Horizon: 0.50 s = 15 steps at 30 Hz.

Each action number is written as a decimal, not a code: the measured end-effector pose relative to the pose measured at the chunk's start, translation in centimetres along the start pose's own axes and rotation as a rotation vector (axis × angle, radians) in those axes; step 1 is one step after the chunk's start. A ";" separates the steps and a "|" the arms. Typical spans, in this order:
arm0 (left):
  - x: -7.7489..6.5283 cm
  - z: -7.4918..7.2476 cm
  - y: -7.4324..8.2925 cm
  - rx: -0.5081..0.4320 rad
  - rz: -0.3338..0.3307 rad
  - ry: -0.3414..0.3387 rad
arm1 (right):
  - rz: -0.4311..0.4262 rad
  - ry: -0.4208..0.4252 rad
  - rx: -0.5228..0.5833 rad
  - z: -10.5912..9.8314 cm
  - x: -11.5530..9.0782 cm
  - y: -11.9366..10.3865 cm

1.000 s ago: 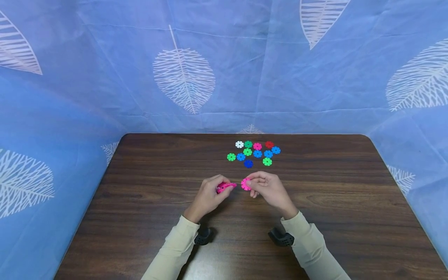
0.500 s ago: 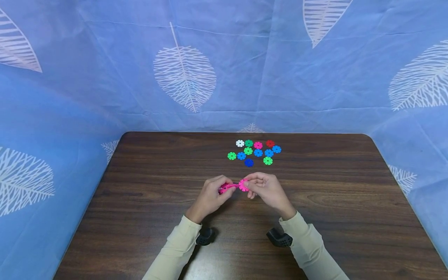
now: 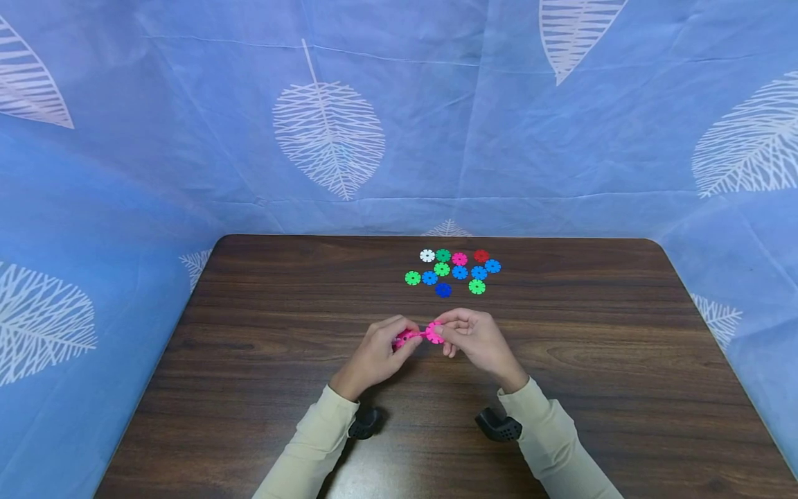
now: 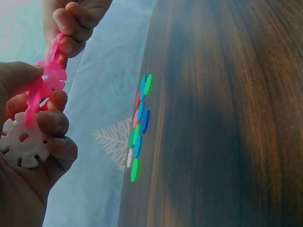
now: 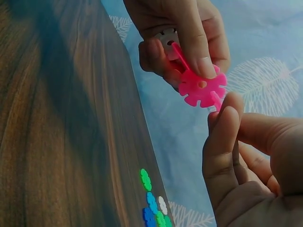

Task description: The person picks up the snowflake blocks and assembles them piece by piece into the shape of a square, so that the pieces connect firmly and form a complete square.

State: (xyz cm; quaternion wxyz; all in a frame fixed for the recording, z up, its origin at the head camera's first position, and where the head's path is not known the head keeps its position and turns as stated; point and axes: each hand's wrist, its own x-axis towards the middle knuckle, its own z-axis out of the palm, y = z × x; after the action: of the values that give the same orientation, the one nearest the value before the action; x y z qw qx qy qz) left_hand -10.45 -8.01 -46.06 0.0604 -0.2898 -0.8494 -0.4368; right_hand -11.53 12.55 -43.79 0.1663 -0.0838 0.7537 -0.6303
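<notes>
My left hand [image 3: 377, 355] holds a short chain of slotted plastic discs. In the left wrist view its white disc [image 4: 29, 152] lies against the curled fingers, joined to pink pieces above it. The thumb presses on a pink slotted disc [image 5: 193, 92], which faces the right wrist camera. Between thumb and fingertips, my right hand [image 3: 481, 342] pinches another pink slotted disc [image 3: 433, 333]. That disc meets the chain's end edge-on, its slot against the other's rim. Fingers partly cover both pieces, so how deep the slots sit cannot be seen.
Beyond the hands, several loose slotted discs lie flat near the table's far edge, among them a white disc [image 3: 427, 256], a red disc [image 3: 481, 256] and a dark blue disc [image 3: 443, 290]. A blue leaf-patterned cloth [image 3: 399, 138] hangs behind the brown table [image 3: 249, 333].
A second ago a gap separated the right hand's pink disc from the chain. The disc has moved left and now touches the chain's end. The loose discs stay in place.
</notes>
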 end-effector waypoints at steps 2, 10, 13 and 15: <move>0.0 -0.1 0.1 -0.011 -0.010 -0.013 | -0.006 -0.002 -0.004 0.0 0.0 0.0; 0.1 0.2 0.2 -0.008 -0.007 -0.009 | -0.064 0.011 -0.028 0.0 -0.3 -0.2; 0.1 0.4 0.2 0.000 0.024 0.015 | -0.081 0.018 -0.060 0.1 -0.4 -0.2; 0.1 0.6 0.2 0.005 0.038 0.028 | -0.089 0.027 -0.081 0.2 -0.5 -0.3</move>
State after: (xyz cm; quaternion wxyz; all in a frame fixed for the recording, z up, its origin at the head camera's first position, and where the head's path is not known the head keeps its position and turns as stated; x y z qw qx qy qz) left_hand -10.33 -7.43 -46.22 0.0813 -0.2996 -0.8439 -0.4376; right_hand -11.01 12.45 -43.49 0.1247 -0.1153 0.7763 -0.6071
